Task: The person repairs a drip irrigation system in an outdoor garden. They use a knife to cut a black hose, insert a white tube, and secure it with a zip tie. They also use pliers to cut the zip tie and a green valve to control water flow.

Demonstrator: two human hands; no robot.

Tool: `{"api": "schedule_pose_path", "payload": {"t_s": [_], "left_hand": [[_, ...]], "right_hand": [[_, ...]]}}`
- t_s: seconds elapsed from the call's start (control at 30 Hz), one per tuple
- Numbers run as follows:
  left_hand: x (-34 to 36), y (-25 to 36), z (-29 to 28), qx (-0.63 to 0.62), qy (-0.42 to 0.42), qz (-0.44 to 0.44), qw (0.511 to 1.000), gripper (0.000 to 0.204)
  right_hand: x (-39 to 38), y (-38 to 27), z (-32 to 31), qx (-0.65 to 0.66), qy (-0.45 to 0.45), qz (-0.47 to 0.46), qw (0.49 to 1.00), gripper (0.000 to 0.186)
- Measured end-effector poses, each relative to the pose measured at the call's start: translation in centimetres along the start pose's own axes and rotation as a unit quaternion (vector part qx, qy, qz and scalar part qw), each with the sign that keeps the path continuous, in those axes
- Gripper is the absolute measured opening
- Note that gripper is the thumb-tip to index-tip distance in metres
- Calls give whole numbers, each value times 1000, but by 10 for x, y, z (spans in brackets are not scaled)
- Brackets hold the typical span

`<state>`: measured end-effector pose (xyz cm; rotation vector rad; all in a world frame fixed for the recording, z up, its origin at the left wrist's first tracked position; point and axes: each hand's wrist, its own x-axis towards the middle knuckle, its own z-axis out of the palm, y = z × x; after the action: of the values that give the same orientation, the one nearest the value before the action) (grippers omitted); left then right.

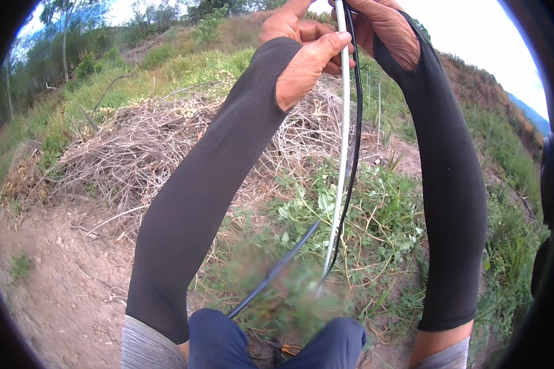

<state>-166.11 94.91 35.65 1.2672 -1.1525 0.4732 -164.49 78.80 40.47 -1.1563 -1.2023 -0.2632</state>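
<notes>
Both of my forearms wear black arm sleeves. My left hand (308, 67) is raised to the top of the view, its thumb and fingers closed on a long white rod (343, 135). Just right of it, my right hand (385, 34) is closed at the upper ends of the rod and a thin black cable (355, 154); its fingertips are partly cut off by the frame, so exactly what it grips is unclear. Rod and cable hang side by side down into green plants. Lower, a dark tube (271, 273) runs diagonally beside my knees, its lower part blurred.
A heap of dry twigs (117, 154) lies ahead and left, above bare soil (55, 258). Leafy weeds (381, 234) cover the ground below my hands. My knees in blue trousers (338, 344) are at the bottom. Grassy slopes and trees (64, 43) stand behind.
</notes>
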Motion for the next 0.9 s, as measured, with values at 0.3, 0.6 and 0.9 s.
{"api": "schedule_pose_path", "payload": {"t_s": [0.3, 0.6, 0.9], "left_hand": [[0, 2, -1, -47, -58, 30, 997, 59], [6, 7, 1, -24, -38, 44, 998, 46], [0, 18, -7, -7, -31, 51, 998, 42]], "right_hand": [[-4, 6, -3, 0, 0, -14, 1000, 25], [-6, 14, 2, 149, -56, -13, 987, 29], [-9, 11, 21, 123, -28, 9, 992, 30]]}}
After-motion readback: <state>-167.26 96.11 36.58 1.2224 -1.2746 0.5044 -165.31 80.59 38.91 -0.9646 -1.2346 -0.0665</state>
